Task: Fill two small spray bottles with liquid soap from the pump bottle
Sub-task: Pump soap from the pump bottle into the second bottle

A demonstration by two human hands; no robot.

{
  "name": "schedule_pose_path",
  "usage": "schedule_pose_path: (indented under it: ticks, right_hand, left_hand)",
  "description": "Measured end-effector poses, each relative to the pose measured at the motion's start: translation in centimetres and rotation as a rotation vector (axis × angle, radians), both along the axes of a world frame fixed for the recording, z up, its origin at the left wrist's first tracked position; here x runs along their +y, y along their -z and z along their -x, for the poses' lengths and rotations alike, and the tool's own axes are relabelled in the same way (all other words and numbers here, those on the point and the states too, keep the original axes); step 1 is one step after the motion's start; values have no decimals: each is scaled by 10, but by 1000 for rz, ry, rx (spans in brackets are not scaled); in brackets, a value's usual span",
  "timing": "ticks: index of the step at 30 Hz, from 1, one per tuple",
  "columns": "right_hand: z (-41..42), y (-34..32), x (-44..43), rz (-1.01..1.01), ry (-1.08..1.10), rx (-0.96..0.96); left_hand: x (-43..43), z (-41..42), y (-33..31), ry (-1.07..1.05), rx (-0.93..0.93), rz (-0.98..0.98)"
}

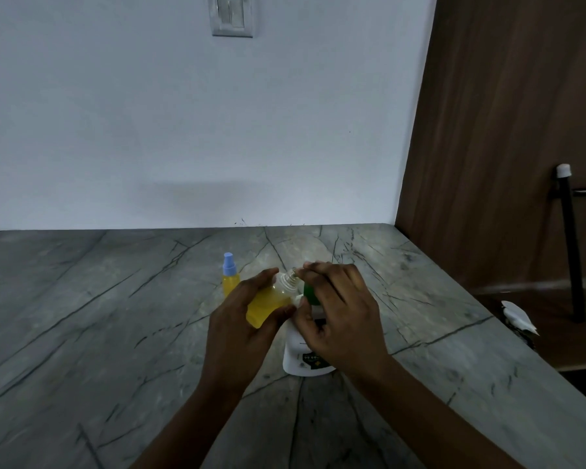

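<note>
Grips tilted uncapped spray bottle (268, 306) in left hand (237, 333), clasps green head of pump bottle (295, 360) with right hand (339, 319), blue-capped bottle (230, 275) upright behind.

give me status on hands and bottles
Left hand grips open spray bottle, tilted, yellow soap inside. Right hand over pump bottle head, grip unclear. Second bottle capped, standing behind. Nothing blocking.
</note>
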State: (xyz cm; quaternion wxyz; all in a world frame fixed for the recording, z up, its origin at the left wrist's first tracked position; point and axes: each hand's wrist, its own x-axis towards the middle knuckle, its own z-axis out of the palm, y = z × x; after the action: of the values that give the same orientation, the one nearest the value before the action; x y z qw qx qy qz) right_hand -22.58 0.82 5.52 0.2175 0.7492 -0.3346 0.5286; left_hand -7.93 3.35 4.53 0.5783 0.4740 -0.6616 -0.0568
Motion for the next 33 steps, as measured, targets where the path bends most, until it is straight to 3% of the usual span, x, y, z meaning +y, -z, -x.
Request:
schedule_pose_path:
  ticks: [33]
  right_hand:
    - [-2, 10, -4, 62, 9, -18]
  left_hand:
    - [1, -2, 2, -12, -12, -14]
